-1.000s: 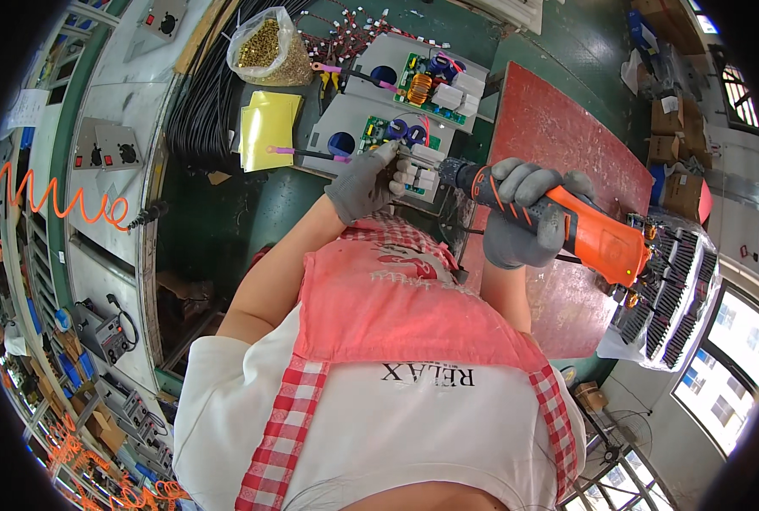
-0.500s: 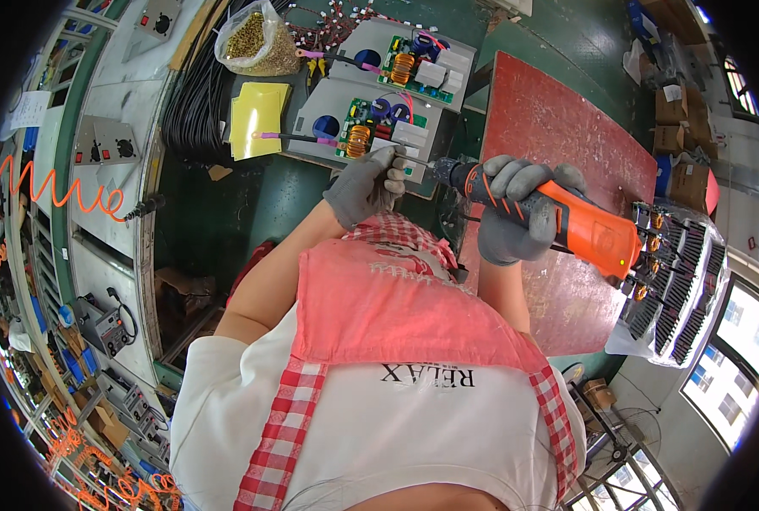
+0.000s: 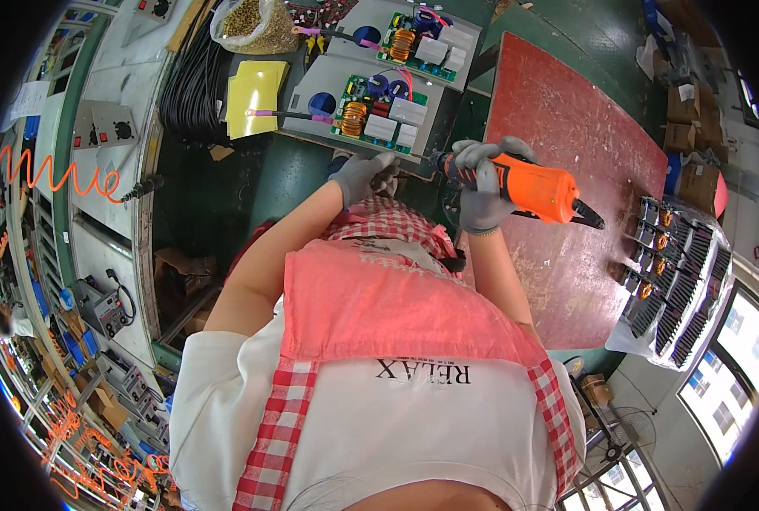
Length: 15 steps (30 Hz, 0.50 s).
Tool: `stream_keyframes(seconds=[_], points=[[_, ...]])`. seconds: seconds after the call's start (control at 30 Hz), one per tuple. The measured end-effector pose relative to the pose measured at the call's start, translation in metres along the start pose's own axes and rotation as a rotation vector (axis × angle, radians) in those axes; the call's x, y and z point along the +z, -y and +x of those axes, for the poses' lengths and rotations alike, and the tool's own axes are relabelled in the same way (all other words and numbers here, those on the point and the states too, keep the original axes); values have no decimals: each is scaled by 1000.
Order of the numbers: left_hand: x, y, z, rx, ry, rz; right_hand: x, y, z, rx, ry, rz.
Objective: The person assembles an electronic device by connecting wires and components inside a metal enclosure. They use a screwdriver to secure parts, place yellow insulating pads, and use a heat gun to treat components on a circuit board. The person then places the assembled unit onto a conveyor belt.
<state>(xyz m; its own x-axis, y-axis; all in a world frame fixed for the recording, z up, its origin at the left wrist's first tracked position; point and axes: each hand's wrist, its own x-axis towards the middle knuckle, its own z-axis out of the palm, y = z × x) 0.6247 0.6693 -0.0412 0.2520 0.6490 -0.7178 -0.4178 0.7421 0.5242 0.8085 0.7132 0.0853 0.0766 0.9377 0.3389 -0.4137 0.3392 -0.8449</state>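
My right hand, in a grey glove, is wrapped around an orange and black power screwdriver. The tool lies sideways with its black nose to the left, close to the right end of the front edge of a grey panel. On that panel sits a green circuit board with a copper coil, blue capacitors and white blocks. My left hand, gloved too, is just in front of the panel's near edge with its fingers curled together. Whatever those fingers hold is hidden.
Behind lies a second panel with a similar circuit board. Yellow sheets, a bag of brass-coloured small parts and black cables are at the left. A red board and finned black parts lie right.
My left hand has drawn back from the board's front edge toward my body. The screwdriver has shifted left and swung around, its nose now apart from my left fingers.
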Motion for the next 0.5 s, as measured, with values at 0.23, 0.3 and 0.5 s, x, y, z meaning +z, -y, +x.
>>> stream_keyframes(seconds=[0.23, 0.3, 0.5], points=[[3, 16, 27, 69, -15, -172, 9, -6, 4, 73, 38, -41], [2, 20, 30, 84, -34, -195, 9, -6, 6, 107, 65, -42], [7, 36, 44, 252, -133, -38, 0, -21, 11, 215, 543, -199]])
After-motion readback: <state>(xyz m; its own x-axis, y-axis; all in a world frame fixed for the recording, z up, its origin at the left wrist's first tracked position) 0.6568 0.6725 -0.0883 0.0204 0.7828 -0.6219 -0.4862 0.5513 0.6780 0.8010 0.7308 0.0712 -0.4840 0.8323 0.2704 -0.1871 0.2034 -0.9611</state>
